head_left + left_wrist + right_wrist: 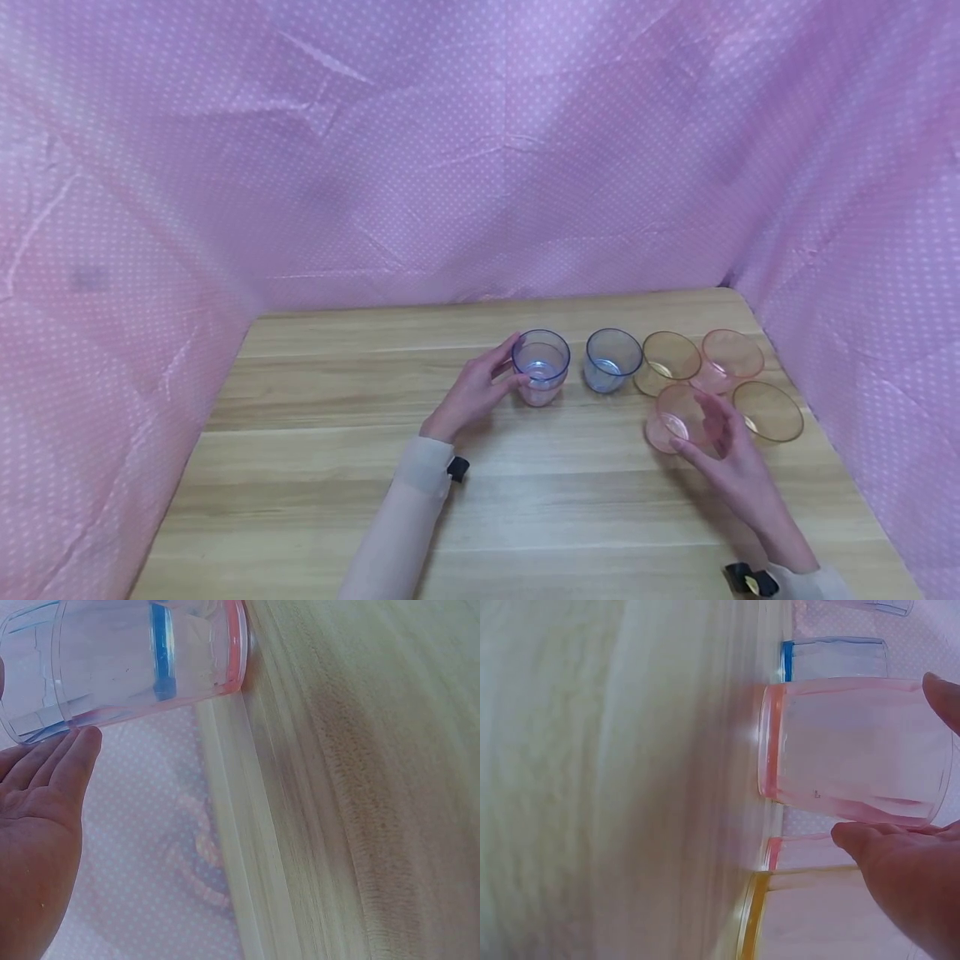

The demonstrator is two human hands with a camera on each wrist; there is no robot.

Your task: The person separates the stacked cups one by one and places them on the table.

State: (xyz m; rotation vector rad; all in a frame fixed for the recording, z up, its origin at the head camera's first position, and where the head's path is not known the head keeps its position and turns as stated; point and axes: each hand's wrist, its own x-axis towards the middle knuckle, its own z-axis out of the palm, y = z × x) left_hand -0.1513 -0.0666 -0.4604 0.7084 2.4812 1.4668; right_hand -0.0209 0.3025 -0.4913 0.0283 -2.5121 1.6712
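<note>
Item, from my remote head view: one left hand (474, 392), just below centre, thumb and fingers bent round a nested pair of cups (541, 372), blue-rimmed above pink-based, standing upright. Item: one right hand (731, 467), lower right, pinching a pink cup (669, 423) between thumb and fingers; my right wrist view puts that cup at centre right, thumb and fingertips on opposite sides near its rim. Item: one single blue cup (611, 365), right of the pair and apart from it. Item: one rear amber cup (666, 358), just beside the blue. Item: one rear pink cup (733, 354), farther right. Item: one front amber cup (776, 414), beyond the right hand's fingers. I log all on a wooden table (315, 500), pink dotted cloth (450, 167) filling the upper frame.
</note>
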